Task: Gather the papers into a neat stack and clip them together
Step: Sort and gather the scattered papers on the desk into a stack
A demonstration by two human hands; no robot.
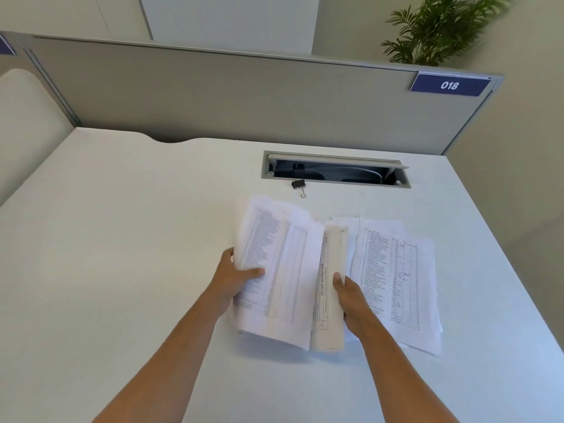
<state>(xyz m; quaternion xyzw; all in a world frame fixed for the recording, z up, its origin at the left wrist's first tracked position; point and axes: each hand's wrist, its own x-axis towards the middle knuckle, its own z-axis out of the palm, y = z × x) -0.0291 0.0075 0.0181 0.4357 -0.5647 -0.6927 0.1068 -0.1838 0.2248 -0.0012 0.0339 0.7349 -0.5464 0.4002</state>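
Note:
My left hand (235, 280) grips a bundle of printed sheets (274, 270) by its left edge, thumb on top, lifted and tilted over the white desk (122, 239). My right hand (351, 297) holds another sheet (332, 288) nearly on edge, thumb against its face, right beside the bundle. More printed papers (393, 279) lie flat on the desk to the right, partly under my right hand. A black binder clip (298, 185) lies on the desk beyond the papers, apart from both hands.
An open cable tray (335, 169) is cut into the desk just behind the clip. A grey partition (229, 96) with a blue "018" label (449, 85) walls off the far edge. A potted plant (439, 29) stands behind it at right.

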